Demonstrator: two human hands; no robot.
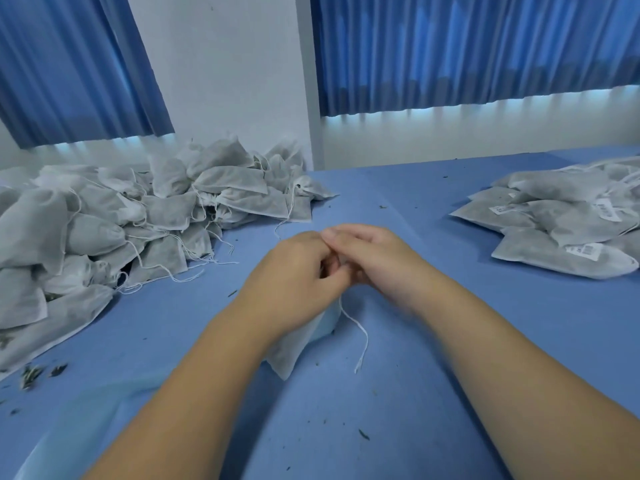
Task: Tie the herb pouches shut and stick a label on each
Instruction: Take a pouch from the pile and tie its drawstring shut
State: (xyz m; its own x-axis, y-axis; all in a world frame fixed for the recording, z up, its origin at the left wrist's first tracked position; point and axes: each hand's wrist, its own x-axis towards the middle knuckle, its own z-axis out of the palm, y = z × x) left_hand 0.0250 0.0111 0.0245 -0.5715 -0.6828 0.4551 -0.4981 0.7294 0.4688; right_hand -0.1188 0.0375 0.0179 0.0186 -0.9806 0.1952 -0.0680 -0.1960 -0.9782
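Observation:
A white mesh herb pouch (294, 344) lies on the blue table under my left wrist, mostly hidden. Its white drawstring (358, 332) trails loose toward me from between my hands. My left hand (294, 268) and my right hand (374, 258) meet over the pouch's neck, fingers curled and pinching the string there; the neck itself is hidden by my fingers.
A large heap of unlabelled pouches (114, 223) with loose strings covers the left of the table (415, 393). Several flat pouches with white barcode labels (568, 226) lie at the right. Dry herb crumbs (33, 374) are scattered about. Blue curtains hang behind.

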